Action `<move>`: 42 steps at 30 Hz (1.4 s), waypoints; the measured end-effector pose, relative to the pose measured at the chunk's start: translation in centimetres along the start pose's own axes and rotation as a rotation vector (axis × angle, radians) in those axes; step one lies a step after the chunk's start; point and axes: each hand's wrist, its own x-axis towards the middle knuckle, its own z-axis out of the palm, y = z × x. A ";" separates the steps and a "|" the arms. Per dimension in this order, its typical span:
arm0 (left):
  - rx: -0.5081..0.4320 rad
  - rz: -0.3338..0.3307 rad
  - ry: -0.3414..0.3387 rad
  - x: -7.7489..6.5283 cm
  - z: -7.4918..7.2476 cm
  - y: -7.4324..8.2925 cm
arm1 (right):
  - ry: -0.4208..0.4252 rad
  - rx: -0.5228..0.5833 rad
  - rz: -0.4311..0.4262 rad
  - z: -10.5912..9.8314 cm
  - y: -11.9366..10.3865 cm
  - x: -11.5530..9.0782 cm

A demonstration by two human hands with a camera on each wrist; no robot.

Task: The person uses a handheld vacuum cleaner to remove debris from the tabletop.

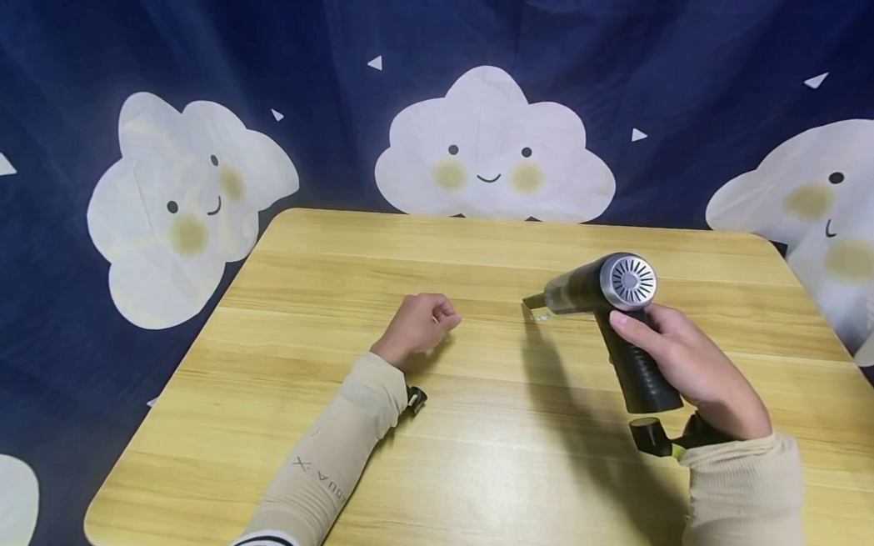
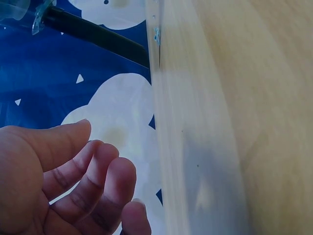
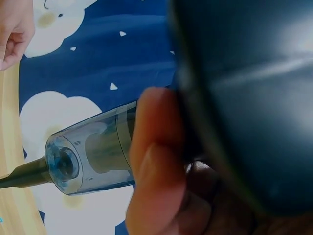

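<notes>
My right hand (image 1: 695, 360) grips the handle of a black handheld vacuum cleaner (image 1: 637, 369) with a silver vented end. Its narrow nozzle (image 1: 534, 301) points left and down, with the tip at or just above the wooden table. Beside that tip lie a few tiny pale-blue scraps (image 1: 540, 316). In the right wrist view, bluish bits show inside the clear dust cup (image 3: 90, 152). My left hand (image 1: 416, 326) is left of the nozzle, low over the table, its fingers loosely curled around nothing. The left wrist view shows this hand (image 2: 83, 186) apart from the dark nozzle (image 2: 98, 39).
The wooden table (image 1: 314, 324) has rounded corners. Behind it hangs a dark blue cloth (image 1: 329, 74) printed with white clouds and small triangles. A black camera mount (image 1: 651, 436) sits at my right wrist, and another mount (image 1: 416, 399) is at the left.
</notes>
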 end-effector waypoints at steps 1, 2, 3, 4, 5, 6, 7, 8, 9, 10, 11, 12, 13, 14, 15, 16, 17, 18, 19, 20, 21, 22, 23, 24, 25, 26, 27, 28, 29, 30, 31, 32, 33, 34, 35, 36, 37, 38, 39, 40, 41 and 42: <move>0.002 0.001 0.001 0.0 0.0 0.0 | -0.002 0.001 -0.002 0.0 0.0 0.0; 0.004 0.002 0.001 0.0 0.0 0.0 | -0.004 0.003 -0.003 0.0 0.0 -0.1; 0.006 0.003 0.001 0.0 0.0 0.0 | -0.007 0.005 -0.003 0.0 0.0 -0.1; 0.009 0.003 0.001 0.0 0.0 0.0 | -0.009 0.006 -0.002 0.0 -0.1 -0.1; 0.009 0.003 0.001 0.0 0.0 0.0 | -0.009 0.004 -0.002 0.0 -0.1 -0.2; 0.011 0.002 0.000 0.0 0.0 0.0 | -0.009 0.003 -0.004 0.0 -0.1 -0.2; 0.012 0.001 0.000 0.0 0.0 0.0 | -0.009 0.003 -0.003 0.0 -0.1 -0.2; 0.011 -0.003 0.000 0.0 0.0 0.0 | -0.010 0.003 -0.001 0.0 -0.2 -0.2; 0.011 -0.006 0.001 0.0 0.0 0.0 | -0.010 0.002 -0.002 0.0 -0.2 -0.2; 0.012 -0.008 0.003 0.1 0.0 0.0 | -0.009 -0.002 -0.008 0.0 -0.2 -0.2; 0.015 -0.010 0.005 0.1 0.0 0.0 | -0.010 -0.004 -0.012 0.0 -0.2 -0.2; 0.018 -0.012 0.007 0.1 0.0 0.0 | -0.009 -0.008 -0.019 0.0 -0.2 -0.2; 0.020 -0.013 0.010 0.1 0.0 0.0 | -0.007 -0.011 -0.025 0.0 -0.2 -0.2; 0.021 -0.014 0.013 0.1 0.0 0.0 | -0.007 -0.014 -0.030 0.0 -0.2 -0.3; 0.022 -0.014 0.015 0.2 0.0 0.0 | -0.005 -0.019 -0.038 0.0 -0.1 -0.3; 0.024 -0.013 0.016 0.2 0.0 0.0 | -0.004 -0.023 -0.043 0.0 -0.2 -0.3; 0.024 -0.012 0.015 0.2 0.0 0.0 | -0.004 -0.023 -0.046 0.0 -0.2 -0.3; 0.021 -0.012 0.013 0.2 0.0 0.0 | -0.002 -0.024 -0.049 0.0 -0.1 -0.3; 0.019 -0.011 0.012 0.2 0.0 0.0 | -0.003 -0.024 -0.050 0.0 -0.2 -0.3; 0.018 -0.010 0.009 0.2 0.0 0.0 | -0.004 -0.022 -0.050 0.0 -0.2 -0.3; 0.018 -0.008 0.007 0.2 0.0 0.0 | -0.004 -0.020 -0.050 0.0 -0.2 -0.4; 0.019 -0.005 0.005 0.2 0.0 -0.1 | -0.005 -0.017 -0.048 0.0 -0.2 -0.4; 0.018 -0.003 0.003 0.2 0.0 -0.1 | -0.006 -0.015 -0.046 0.0 -0.2 -0.4; 0.019 -0.003 0.002 0.1 0.0 -0.1 | -0.008 -0.013 -0.043 0.0 -0.2 -0.4; 0.020 -0.002 0.001 0.1 0.0 -0.1 | -0.009 -0.012 -0.042 0.0 -0.2 -0.4; 0.021 -0.002 -0.001 0.1 0.0 -0.1 | -0.009 -0.010 -0.039 0.0 -0.2 -0.4; 0.022 -0.003 -0.002 0.1 0.0 -0.1 | -0.009 -0.012 -0.039 0.0 -0.2 -0.4; 0.023 -0.005 -0.003 0.1 0.0 -0.1 | -0.008 -0.014 -0.039 0.0 -0.2 -0.4; 0.022 -0.007 -0.005 0.1 0.0 -0.1 | -0.008 -0.015 -0.039 0.0 -0.2 -0.4; 0.022 -0.009 -0.007 0.1 0.0 -0.1 | -0.008 -0.015 -0.037 0.0 -0.2 -0.4; 0.022 -0.010 -0.009 0.1 0.1 -0.1 | -0.008 -0.016 -0.035 -0.1 -0.2 -0.4; 0.021 -0.011 -0.009 0.1 0.1 -0.1 | -0.009 -0.015 -0.032 -0.1 -0.2 -0.4; 0.020 -0.011 -0.009 0.1 0.1 -0.1 | -0.009 -0.016 -0.031 -0.1 -0.1 -0.4; 0.020 -0.012 -0.010 0.1 0.1 -0.1 | -0.010 -0.016 -0.030 -0.1 -0.1 -0.4; 0.020 -0.012 -0.011 0.1 0.1 -0.1 | -0.010 -0.016 -0.028 -0.1 -0.1 -0.4; 0.020 -0.011 -0.011 0.1 0.1 -0.1 | -0.010 -0.017 -0.028 -0.1 -0.1 -0.4; 0.019 -0.011 -0.011 0.1 0.1 -0.1 | -0.010 -0.019 -0.029 -0.1 -0.1 -0.4; 0.019 -0.011 -0.010 0.1 0.1 -0.1 | -0.010 -0.021 -0.031 -0.1 -0.1 -0.4; 0.019 -0.011 -0.010 0.1 0.1 -0.1 | -0.010 -0.023 -0.031 -0.1 -0.1 -0.4; 0.018 -0.012 -0.010 0.2 0.1 -0.1 | -0.010 -0.024 -0.032 -0.1 -0.1 -0.4; 0.019 -0.011 -0.010 0.2 0.1 -0.1 | -0.010 -0.025 -0.031 -0.1 -0.1 -0.4; 0.019 -0.012 -0.010 0.2 0.1 -0.1 | -0.011 -0.025 -0.030 -0.1 -0.1 -0.4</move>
